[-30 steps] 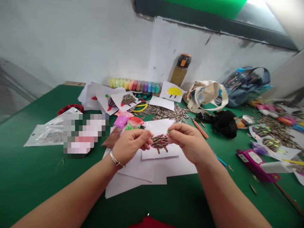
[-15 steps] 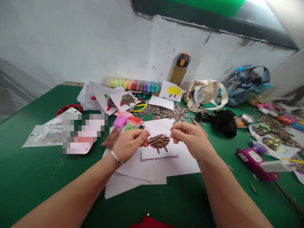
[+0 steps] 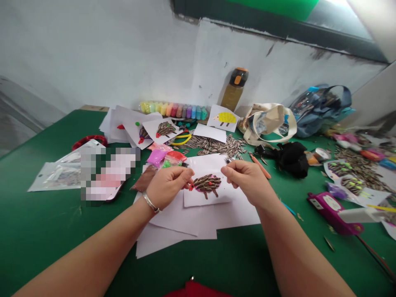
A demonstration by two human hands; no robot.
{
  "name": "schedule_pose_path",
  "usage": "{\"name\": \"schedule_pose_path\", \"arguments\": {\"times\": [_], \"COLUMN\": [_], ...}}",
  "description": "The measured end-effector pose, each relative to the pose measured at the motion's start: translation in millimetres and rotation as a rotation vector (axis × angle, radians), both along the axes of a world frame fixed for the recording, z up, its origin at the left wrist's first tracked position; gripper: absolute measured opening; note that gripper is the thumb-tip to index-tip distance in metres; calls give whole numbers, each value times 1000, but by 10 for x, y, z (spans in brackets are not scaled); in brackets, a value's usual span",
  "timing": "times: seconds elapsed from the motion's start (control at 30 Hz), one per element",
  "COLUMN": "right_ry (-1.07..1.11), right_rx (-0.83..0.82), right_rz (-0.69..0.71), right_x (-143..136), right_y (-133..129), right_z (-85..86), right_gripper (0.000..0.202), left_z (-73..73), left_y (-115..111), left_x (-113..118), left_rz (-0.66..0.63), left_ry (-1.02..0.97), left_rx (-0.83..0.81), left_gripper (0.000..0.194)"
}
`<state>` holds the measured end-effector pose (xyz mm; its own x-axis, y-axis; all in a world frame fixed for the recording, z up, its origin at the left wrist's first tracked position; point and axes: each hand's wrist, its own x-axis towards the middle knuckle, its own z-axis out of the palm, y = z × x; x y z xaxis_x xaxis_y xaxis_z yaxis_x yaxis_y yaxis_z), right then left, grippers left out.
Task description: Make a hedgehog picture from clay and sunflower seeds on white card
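My left hand (image 3: 167, 186) is closed in a pinch beside the red head of a hedgehog picture (image 3: 207, 182). My right hand (image 3: 247, 179), also pinched, is just right of the hedgehog's back. Whatever the fingertips hold, if anything, is too small to make out. Sunflower seeds cover the hedgehog's body, which has a pink edge, a red dot and brown legs. It is on a white card (image 3: 201, 203) lying over several white paper sheets (image 3: 182, 231). Small bags of coloured clay (image 3: 157, 156) lie behind my left hand.
A seed pile (image 3: 216, 144), finished hedgehog cards (image 3: 163, 130), a row of clay packs (image 3: 173, 110) and a bottle (image 3: 233, 90) stand behind. At right are a cloth bag (image 3: 269, 119), a black item (image 3: 292, 159) and a purple glue gun (image 3: 332, 212). A blurred phone (image 3: 108, 175) lies left.
My left hand has shifted slightly left, so more of the hedgehog's red head shows. My right hand has moved slightly left and up. The card lies where it was.
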<state>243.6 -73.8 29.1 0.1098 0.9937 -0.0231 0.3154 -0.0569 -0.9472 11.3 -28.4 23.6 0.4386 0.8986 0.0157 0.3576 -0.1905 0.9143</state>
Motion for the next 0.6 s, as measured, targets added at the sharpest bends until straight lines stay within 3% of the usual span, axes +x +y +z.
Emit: {"name": "schedule_pose_path", "arguments": {"times": [0.13,0.23,0.47,0.6], "right_ry": [-2,17,-198,-214], "right_rx": [13,-26,-13,17], "right_rz": [-31,-17,18,-35], "right_x": [6,-11,-31,-11], "right_y": [10,10,-8,10], "right_z": [-26,-42,20,-52], "right_gripper": [20,26,27,16], "left_z": [-24,-48,-63,-105], "left_y": [6,16,27,43], "left_x": [-4,-11,-14,-28], "left_rz": [5,12,20,35], "left_ry": [4,10,24,28], "left_rx": [-7,0,14,15], "left_gripper": [44,45,44,46]}}
